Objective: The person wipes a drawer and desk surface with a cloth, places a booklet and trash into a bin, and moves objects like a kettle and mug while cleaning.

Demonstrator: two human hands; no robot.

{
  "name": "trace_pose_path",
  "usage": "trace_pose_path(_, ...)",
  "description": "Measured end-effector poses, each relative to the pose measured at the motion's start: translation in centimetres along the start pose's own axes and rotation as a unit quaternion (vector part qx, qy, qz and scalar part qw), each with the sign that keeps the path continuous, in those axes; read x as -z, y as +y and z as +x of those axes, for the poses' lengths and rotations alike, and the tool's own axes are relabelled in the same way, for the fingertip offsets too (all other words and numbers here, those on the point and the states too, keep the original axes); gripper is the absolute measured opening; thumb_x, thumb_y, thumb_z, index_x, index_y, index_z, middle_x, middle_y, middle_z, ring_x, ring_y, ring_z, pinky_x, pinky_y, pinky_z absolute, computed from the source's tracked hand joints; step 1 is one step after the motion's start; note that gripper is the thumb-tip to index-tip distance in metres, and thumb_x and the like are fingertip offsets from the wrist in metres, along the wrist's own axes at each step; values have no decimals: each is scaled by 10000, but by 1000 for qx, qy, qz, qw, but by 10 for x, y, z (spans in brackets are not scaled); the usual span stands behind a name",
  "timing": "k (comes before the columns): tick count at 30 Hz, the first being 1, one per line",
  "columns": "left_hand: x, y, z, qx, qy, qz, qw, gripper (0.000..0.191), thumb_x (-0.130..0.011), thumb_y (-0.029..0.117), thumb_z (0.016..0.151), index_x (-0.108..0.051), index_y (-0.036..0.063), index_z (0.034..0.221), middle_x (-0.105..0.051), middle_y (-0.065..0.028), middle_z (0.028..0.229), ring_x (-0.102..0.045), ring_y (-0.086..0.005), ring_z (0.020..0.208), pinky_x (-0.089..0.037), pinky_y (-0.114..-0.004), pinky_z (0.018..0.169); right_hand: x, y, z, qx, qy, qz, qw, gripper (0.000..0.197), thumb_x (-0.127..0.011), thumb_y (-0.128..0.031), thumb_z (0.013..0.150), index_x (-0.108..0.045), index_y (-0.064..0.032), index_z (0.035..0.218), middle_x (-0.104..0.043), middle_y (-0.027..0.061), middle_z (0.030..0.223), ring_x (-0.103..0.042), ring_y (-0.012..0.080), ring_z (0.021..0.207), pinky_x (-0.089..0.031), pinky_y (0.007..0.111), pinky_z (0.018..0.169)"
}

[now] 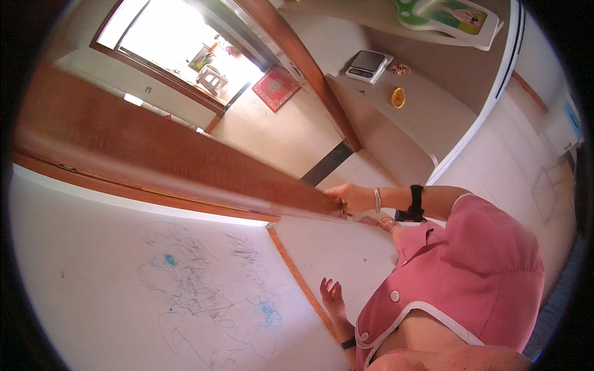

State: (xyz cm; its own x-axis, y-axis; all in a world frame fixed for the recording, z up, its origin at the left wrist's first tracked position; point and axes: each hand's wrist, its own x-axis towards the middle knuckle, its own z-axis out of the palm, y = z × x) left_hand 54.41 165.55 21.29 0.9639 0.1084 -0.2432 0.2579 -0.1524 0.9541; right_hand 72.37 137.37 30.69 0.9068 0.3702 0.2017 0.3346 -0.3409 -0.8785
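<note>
My right hand is at the free edge of a reddish-brown wooden door, its fingers closed around the edge beside a small dark metal fitting. Bracelets and a black strap are on that arm. Lower in the view, my left hand is raised near the white wall, with its fingers apart and slightly curled, and nothing shows in it. A black band circles its wrist. Pencil-like and blue scribbles cover part of the wall. A sandalled foot shows just below the right forearm.
Beyond the door frame lie a tiled floor, a red patterned rug and a plastic stool. A shelf unit at upper right holds a kitchen scale, a yellow item and a green-and-white board.
</note>
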Motion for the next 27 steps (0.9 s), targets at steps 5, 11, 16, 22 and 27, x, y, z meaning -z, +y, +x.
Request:
trace_pose_path(5,-14,16,15,-5,-73,-14,997,639,-568,-9,764,-229,74,1299,-390,-133,1207,-494,-220,1003,-442,-314,795,-11,-42,13,20,-239,181,954,430,-493,18,720,-495,-82,1139,-595,85,923,-556,181,710,-438,258,647)
trace_pose_path(11,-42,46,41,93,-38,58,993,473,-554,21,773,-356,65,1200,-463,-115,1156,-500,-221,997,-443,-343,793,-41,0,53,189,-385,40,902,289,-526,-95,756,-551,-81,1043,-612,97,849,-569,233,703,-442,306,634)
trace_pose_path(16,-70,36,88,144,-66,24,987,448,-550,31,778,-367,65,1185,-473,-110,1136,-507,-216,979,-445,-336,782,-29,55,107,143,-251,59,955,117,-529,-155,765,-554,-42,775,-577,130,706,-554,292,640,-427,360,572)
trace_pose_path(22,-99,29,153,188,-90,-18,978,417,-544,43,784,-380,66,1167,-486,-105,1112,-514,-210,957,-448,-327,769,4,105,165,16,-216,67,974,138,-556,-137,722,-536,-1,726,-538,182,691,-521,310,633,-405,370,563)
trace_pose_path(27,-103,21,203,217,-73,-54,972,392,-540,52,789,-392,66,1151,-496,-100,1092,-520,-206,939,-450,-320,758,-3,156,216,-31,-238,-24,970,192,-553,-217,744,-587,-28,746,-567,164,704,-556,304,682,-427,385,605)
